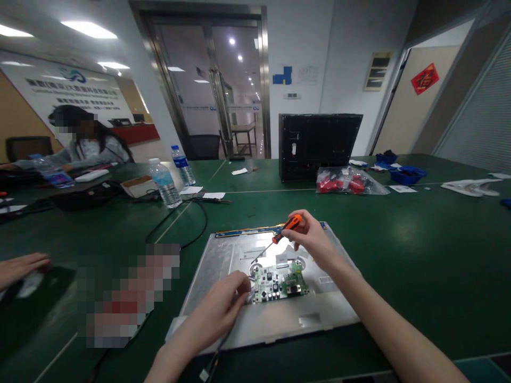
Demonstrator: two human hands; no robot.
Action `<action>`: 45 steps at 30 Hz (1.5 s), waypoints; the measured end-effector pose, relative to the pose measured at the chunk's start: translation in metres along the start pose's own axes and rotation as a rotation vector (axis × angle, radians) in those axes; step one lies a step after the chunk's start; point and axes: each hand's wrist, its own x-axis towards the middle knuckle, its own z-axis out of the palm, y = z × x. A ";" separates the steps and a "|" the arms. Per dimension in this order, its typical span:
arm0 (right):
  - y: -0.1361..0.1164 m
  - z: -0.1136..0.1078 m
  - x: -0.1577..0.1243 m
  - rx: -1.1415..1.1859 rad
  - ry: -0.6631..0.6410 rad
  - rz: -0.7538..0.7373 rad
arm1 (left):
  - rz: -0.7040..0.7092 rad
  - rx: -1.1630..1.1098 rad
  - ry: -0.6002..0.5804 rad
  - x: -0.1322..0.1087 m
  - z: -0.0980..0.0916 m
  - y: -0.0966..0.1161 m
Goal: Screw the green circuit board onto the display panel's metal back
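My right hand (pixel 313 236) grips a screwdriver (pixel 287 227) with an orange and black handle. Its thin shaft slants down to the left, the tip close to a small dark spot on the metal back of a flat display panel (pixel 223 266). On the panel lies a green circuit board (pixel 279 282) with several components. My left hand (pixel 231 295) is closed at the board's left edge, its fingertips partly hidden. Beneath that hand a dark cable (pixel 215 359) with a white connector runs out past the panel's near edge. A narrow blue board strip (pixel 243 232) lines the panel's far edge.
A black monitor housing (pixel 319 143) and a plastic bag with red items (pixel 347 181) stand behind the panel. Water bottles (pixel 164 183) and a black cable (pixel 205 218) lie to the left on the green table (pixel 419 255). Another person's hand (pixel 24 266) rests at far left.
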 end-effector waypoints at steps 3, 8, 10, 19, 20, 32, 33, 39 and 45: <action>0.008 0.006 -0.002 0.055 0.007 0.006 | -0.035 -0.014 0.013 -0.002 0.008 0.003; 0.015 0.010 -0.010 0.017 0.072 -0.043 | 0.009 -0.020 0.047 -0.003 0.023 -0.002; 0.016 0.012 -0.015 -0.031 0.100 -0.069 | 0.038 -0.017 0.082 -0.004 0.028 -0.004; 0.018 0.022 -0.032 -0.331 0.157 -0.402 | 0.153 0.017 0.179 -0.007 0.037 -0.009; 0.019 0.022 -0.034 -0.367 0.150 -0.450 | 0.154 0.020 0.181 -0.007 0.037 -0.010; 0.020 0.018 -0.041 -0.440 0.119 -0.602 | 0.101 -0.003 0.140 -0.009 0.034 -0.015; 0.020 0.018 -0.041 -0.433 0.125 -0.596 | 0.099 0.003 0.140 -0.009 0.034 -0.015; 0.017 0.021 -0.042 -0.423 0.123 -0.605 | 0.124 0.000 0.150 -0.008 0.033 -0.010; 0.016 0.022 -0.042 -0.457 0.116 -0.593 | 0.144 0.023 0.179 -0.009 0.033 -0.007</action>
